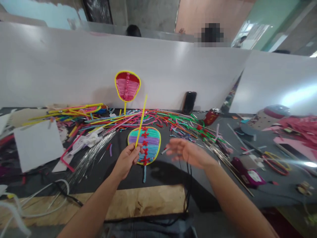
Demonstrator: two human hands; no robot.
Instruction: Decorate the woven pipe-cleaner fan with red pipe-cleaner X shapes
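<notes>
My left hand (127, 160) pinches the lower end of a yellow pipe cleaner (141, 124), which points up and slightly right. Behind that hand lies a round fan (154, 145) made of teal, purple and blue pipe cleaners, with a yellow rim, red bows down its middle and a short blue handle. My left hand covers part of its lower left side. My right hand (187, 152) hovers over the dark table to the right of the fan, fingers spread and a little blurred, with nothing visible in them. A small pale stick (163, 151) shows near its fingertips.
A pink and red fan (127, 86) leans upright against the white partition (74, 66). Loose pipe cleaners (119, 120) are heaped along the table's back. A black phone (189, 102) and a red can (211, 116) stand behind my right hand. Scissors (276, 163) lie at right.
</notes>
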